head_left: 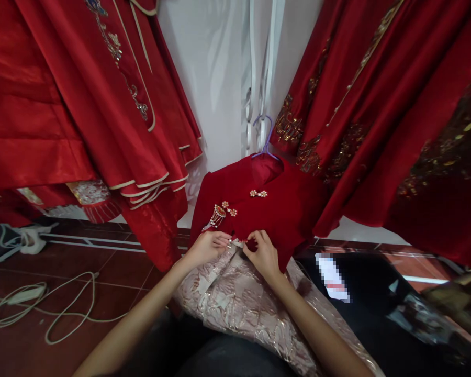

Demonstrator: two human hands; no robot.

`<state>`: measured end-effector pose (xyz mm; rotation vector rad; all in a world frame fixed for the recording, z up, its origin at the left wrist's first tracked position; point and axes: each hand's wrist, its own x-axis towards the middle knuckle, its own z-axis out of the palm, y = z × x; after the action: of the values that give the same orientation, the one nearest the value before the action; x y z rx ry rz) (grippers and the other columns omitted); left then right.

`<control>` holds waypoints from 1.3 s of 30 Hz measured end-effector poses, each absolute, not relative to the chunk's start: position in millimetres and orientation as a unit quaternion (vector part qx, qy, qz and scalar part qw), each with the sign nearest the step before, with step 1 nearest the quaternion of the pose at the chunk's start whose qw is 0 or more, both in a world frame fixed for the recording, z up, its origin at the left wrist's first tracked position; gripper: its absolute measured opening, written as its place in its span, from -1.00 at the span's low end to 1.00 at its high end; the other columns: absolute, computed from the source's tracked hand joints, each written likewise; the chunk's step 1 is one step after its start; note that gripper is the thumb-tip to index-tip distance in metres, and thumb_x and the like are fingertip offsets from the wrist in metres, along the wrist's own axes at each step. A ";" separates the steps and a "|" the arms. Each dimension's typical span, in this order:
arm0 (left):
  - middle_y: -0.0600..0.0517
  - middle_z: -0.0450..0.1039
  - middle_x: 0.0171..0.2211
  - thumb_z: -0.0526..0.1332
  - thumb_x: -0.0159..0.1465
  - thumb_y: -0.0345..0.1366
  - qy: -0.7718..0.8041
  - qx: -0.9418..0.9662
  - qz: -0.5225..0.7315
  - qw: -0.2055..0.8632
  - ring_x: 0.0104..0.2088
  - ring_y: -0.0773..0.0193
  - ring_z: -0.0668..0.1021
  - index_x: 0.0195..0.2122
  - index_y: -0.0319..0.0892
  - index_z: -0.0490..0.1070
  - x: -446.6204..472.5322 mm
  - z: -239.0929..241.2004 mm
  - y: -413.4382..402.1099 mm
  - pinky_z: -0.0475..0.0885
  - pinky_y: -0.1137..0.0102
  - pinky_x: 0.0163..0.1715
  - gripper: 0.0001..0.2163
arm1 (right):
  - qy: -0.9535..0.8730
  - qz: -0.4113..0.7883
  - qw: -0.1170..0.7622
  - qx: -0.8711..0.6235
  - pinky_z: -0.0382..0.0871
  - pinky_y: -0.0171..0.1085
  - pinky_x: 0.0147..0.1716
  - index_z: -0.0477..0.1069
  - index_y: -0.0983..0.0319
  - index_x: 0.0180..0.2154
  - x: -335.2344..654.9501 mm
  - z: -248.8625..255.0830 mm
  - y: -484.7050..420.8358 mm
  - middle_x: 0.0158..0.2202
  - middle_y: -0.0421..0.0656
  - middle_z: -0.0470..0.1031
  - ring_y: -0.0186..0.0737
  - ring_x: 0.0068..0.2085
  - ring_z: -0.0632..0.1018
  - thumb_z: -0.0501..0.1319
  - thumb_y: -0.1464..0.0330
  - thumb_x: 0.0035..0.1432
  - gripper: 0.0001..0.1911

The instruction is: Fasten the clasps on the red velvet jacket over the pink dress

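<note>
A dark red velvet garment (286, 214) hangs on a purple hanger (267, 137) in front of me, with gold-and-pearl flower fasteners (258, 193) and a tasselled brooch (219, 215) on its front. Below it spreads a pale pink brocade skirt (251, 319) with a raised pattern. My left hand (210, 248) pinches at the place where velvet and brocade meet; what lies between its fingertips is too small to name. Close by on the right, my right hand (262, 254) has thumb and forefinger curled together at the velvet's lower edge, near small red beads.
Red satin garments (141, 131) hang at the left, and gold-embroidered red ones (361, 125) at the right. A white cable (90, 298) lies coiled on the tiled floor (118, 267). A dark surface (361, 324) at the right bears a clear plastic packet (419, 319).
</note>
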<state>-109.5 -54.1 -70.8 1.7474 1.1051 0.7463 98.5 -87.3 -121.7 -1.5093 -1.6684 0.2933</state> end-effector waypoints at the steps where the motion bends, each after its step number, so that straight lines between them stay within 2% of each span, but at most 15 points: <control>1: -0.05 0.61 -0.30 0.27 -0.01 -0.48 0.452 0.704 0.309 0.453 -0.28 0.21 0.64 -0.21 -0.22 0.54 -107.1 -72.8 -54.4 0.54 0.26 -0.15 -0.70 | -0.665 0.115 0.427 -0.602 0.45 -0.28 -0.38 0.35 0.14 -0.28 98.4 -122.3 -86.7 -0.23 -0.16 0.40 -0.20 -0.28 0.52 0.21 0.30 0.10 -0.89; 4: -0.06 0.61 -0.30 0.28 -0.01 -0.48 0.460 0.699 0.328 0.438 -0.28 0.22 0.64 -0.22 -0.23 0.54 -102.4 -76.6 -54.8 0.55 0.26 -0.14 -0.71 | -0.658 0.162 0.468 -0.567 0.47 -0.26 -0.27 0.32 0.16 -0.35 103.4 -123.6 -81.5 -0.32 -0.18 0.43 -0.23 -0.29 0.52 0.19 0.36 0.08 -0.95; 7: -0.04 0.61 -0.33 0.27 0.01 -0.49 0.468 0.700 0.338 0.421 -0.29 0.23 0.64 -0.22 -0.23 0.54 -101.4 -79.0 -54.0 0.55 0.27 -0.15 -0.72 | -0.630 0.276 0.508 -0.518 0.50 -0.26 -0.28 0.35 0.18 -0.31 111.7 -123.1 -74.5 -0.37 -0.19 0.49 -0.24 -0.33 0.55 0.25 0.32 0.06 -0.87; 10: -0.04 0.61 -0.35 0.28 0.00 -0.50 0.479 0.699 0.341 0.406 -0.31 0.24 0.63 -0.24 -0.23 0.54 -101.9 -80.5 -52.7 0.56 0.28 -0.16 -0.73 | -0.622 0.375 0.501 -0.471 0.51 -0.24 -0.26 0.42 0.23 -0.28 116.3 -115.7 -72.2 -0.39 -0.16 0.56 -0.22 -0.33 0.59 0.34 0.22 0.00 -0.72; 13: -0.03 0.60 -0.36 0.30 -0.04 -0.50 0.484 0.704 0.345 0.389 -0.33 0.23 0.63 -0.26 -0.23 0.54 -101.9 -79.9 -52.5 0.56 0.28 -0.19 -0.73 | -0.638 0.428 0.477 -0.427 0.51 -0.22 -0.21 0.48 0.26 -0.33 112.5 -101.6 -76.2 -0.34 -0.10 0.61 -0.20 -0.29 0.62 0.35 0.17 0.01 -0.71; 20: 0.04 0.54 -0.46 0.32 -0.04 -0.42 0.496 0.709 0.357 0.351 -0.41 0.27 0.59 -0.40 -0.20 0.48 -102.7 -75.7 -53.1 0.53 0.38 -0.31 -0.85 | -0.631 0.375 0.522 -0.435 0.55 -0.25 -0.23 0.52 0.22 -0.30 83.2 -90.5 -73.7 -0.31 -0.12 0.62 -0.21 -0.27 0.63 0.31 0.23 0.08 -0.80; 26: 0.00 0.54 -0.42 0.34 -0.02 -0.41 0.515 0.683 0.353 0.380 -0.37 0.27 0.59 -0.37 -0.23 0.46 -107.3 -79.7 -48.8 0.52 0.37 -0.27 -0.84 | -0.630 0.349 0.526 -0.451 0.56 -0.24 -0.27 0.52 0.23 -0.32 74.2 -98.1 -64.6 -0.34 -0.13 0.62 -0.19 -0.30 0.64 0.29 0.26 0.08 -0.83; 33: 0.05 0.47 -0.40 0.23 0.11 -0.46 0.496 0.776 0.340 0.191 -0.39 0.31 0.52 -0.37 -0.18 0.40 -103.0 -79.2 -55.2 0.42 0.41 -0.31 -0.92 | -0.643 0.355 0.515 -0.443 0.56 -0.26 -0.26 0.52 0.22 -0.33 79.5 -99.0 -66.6 -0.34 -0.15 0.62 -0.21 -0.31 0.63 0.29 0.27 0.08 -0.85; 36: 0.06 0.46 -0.41 0.23 0.16 -0.41 0.490 0.777 0.345 0.191 -0.38 0.31 0.52 -0.35 -0.17 0.38 -102.5 -78.2 -55.8 0.40 0.43 -0.31 -0.96 | -0.636 0.355 0.518 -0.450 0.56 -0.25 -0.26 0.52 0.23 -0.33 79.5 -98.3 -67.2 -0.34 -0.14 0.62 -0.20 -0.30 0.63 0.29 0.27 0.08 -0.84; 39: 0.09 0.40 -0.41 0.24 0.17 -0.37 0.487 0.789 0.333 0.173 -0.42 0.34 0.47 -0.30 -0.15 0.37 -102.9 -77.7 -57.6 0.35 0.46 -0.39 -0.92 | -0.618 0.360 0.526 -0.460 0.56 -0.24 -0.25 0.52 0.23 -0.32 79.7 -97.4 -67.7 -0.32 -0.11 0.62 -0.18 -0.29 0.64 0.29 0.26 0.07 -0.82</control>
<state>-102.9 -57.6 -77.7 2.2379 1.3818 0.9450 79.7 -67.7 -97.4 -1.1001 -1.4775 0.8613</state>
